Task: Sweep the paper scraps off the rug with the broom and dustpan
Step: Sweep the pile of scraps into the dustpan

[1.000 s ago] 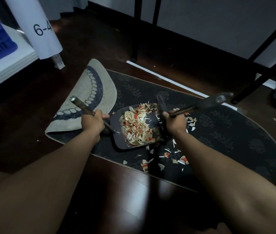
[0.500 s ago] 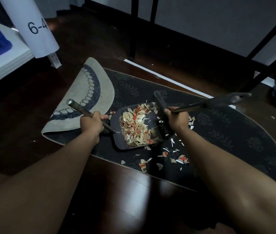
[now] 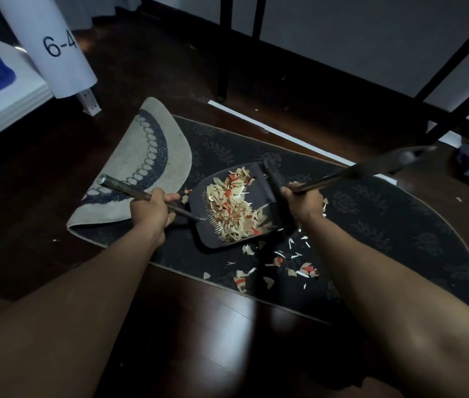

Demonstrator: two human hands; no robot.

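Dark rug (image 3: 385, 225), one end folded back. White post (image 3: 55, 44) beyond it reads "6-4". Dustpan (image 3: 259, 191) on rug holds paper scraps (image 3: 233, 208); more scraps lie just beside it. Left hand (image 3: 150, 211) grips dustpan handle (image 3: 124, 188); right hand (image 3: 303, 202) grips broom (image 3: 371, 168).

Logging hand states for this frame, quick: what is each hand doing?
Left hand: fingers curled round the dustpan handle.
Right hand: fingers curled round the broom handle.

head view | worn high, facing forward and down | near, over both forearms | rug (image 3: 385, 225) fills the middle
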